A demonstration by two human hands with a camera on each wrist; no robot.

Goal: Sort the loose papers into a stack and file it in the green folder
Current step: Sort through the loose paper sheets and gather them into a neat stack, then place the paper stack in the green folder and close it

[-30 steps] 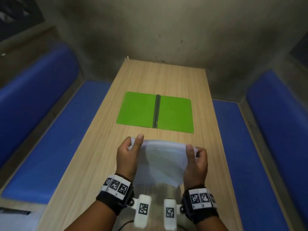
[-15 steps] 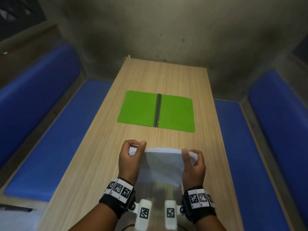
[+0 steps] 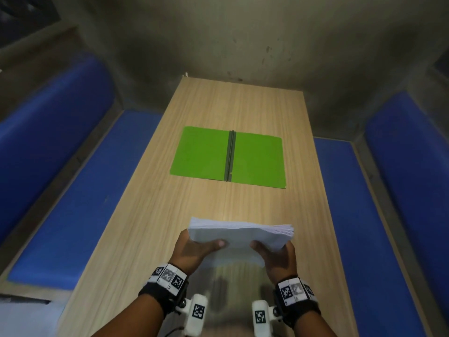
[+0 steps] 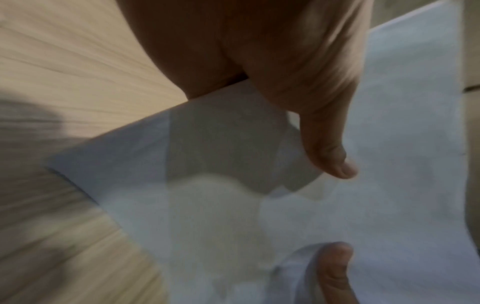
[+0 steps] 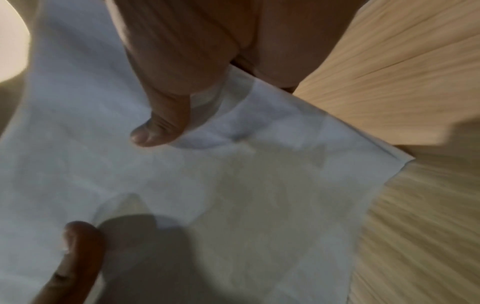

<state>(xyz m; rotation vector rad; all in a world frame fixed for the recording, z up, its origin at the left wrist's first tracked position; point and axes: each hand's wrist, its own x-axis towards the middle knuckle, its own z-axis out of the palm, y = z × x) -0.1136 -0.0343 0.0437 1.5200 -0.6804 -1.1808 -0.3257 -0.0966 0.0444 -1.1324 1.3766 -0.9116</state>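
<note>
The paper stack [image 3: 239, 233] was held above the near part of the wooden table [image 3: 218, 113], gripped from both short sides. The left hand [image 3: 194, 251] had its thumb lying across the top sheet and its other fingers under the stack's left edge; the right hand [image 3: 277, 260] mirrored it, thumb on top and fingers beneath the right edge. The wrist views showed each thumb pressed on the white sheets [image 4: 389, 185] [image 5: 78, 123], with the other hand's thumb tip just across from it, though both views were smeared by motion blur. The stack's long axis ran from left to right, from one set of fingers to the other. Its far edge, beyond the thumbs, was raised and showed the layered sheet ends, roughly aligned; the near edge was blurred.

Ahead of the fingertips lay a band of bare tabletop, then the green folder [image 3: 201, 154], lying open and flat with its dark spine [image 3: 229, 155] running away from the hands, so its two leaves lay left and right. Beyond the folder the table ran bare to a grey wall [image 3: 243, 45]. Blue cushioned benches [image 3: 73, 190] [image 3: 352, 215] flanked the table's long edges outside each hand.
</note>
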